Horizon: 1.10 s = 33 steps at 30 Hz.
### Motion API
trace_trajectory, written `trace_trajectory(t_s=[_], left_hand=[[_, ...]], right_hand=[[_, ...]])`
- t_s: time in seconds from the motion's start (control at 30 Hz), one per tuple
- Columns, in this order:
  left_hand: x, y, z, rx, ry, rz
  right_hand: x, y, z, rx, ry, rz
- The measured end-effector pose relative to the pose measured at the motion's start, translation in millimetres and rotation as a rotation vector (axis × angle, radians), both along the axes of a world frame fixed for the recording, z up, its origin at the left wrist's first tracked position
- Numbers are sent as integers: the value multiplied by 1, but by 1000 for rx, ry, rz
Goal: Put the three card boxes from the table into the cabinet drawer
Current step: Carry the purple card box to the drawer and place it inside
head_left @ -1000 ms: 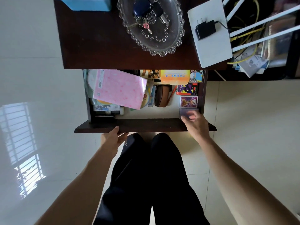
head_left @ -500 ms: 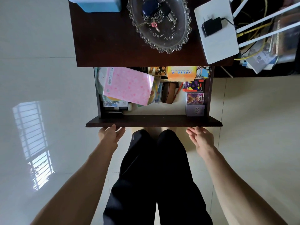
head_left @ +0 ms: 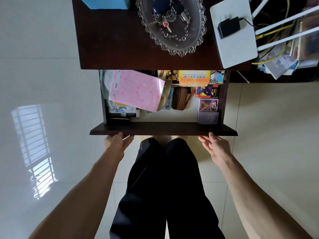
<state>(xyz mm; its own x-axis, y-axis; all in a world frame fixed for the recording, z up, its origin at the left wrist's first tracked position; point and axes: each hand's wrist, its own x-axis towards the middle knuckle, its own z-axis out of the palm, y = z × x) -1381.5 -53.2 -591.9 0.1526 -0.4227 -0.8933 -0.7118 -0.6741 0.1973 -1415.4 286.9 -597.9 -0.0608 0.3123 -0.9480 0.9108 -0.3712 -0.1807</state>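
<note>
The dark wooden cabinet drawer (head_left: 163, 129) stands pulled out. Along its right wall lie three card boxes in a row: a red and purple one (head_left: 206, 91) farthest in, a purple illustrated one (head_left: 208, 105) in the middle, a plain violet one (head_left: 208, 117) nearest the front panel. My left hand (head_left: 117, 144) is open, fingertips touching the front panel near its left end. My right hand (head_left: 214, 146) is open, fingers apart, at the front panel's lower edge near its right end; contact is unclear. Neither hand holds anything.
The drawer also holds a pink folder (head_left: 136, 89), a brown case (head_left: 180, 98) and an orange box (head_left: 194, 77). On the cabinet top (head_left: 110, 40) sit a glass dish (head_left: 196, 40) with keys, a white router (head_left: 236, 47) and a blue box (head_left: 105, 2). Tiled floor lies all around.
My right hand let go of the violet card box in the drawer, drew back out and came to the front panel. The left hand stayed at the panel.
</note>
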Motion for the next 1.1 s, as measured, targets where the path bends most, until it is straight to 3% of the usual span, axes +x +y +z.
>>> trace_trajectory(t_s=[0.47, 1.1], left_hand=[[0, 4, -1, -31, 26, 31], [-58, -9, -3, -48, 83, 50]], right_hand=[[-13, -3, -1, 87, -82, -15], [-71, -20, 2, 110, 23, 15]])
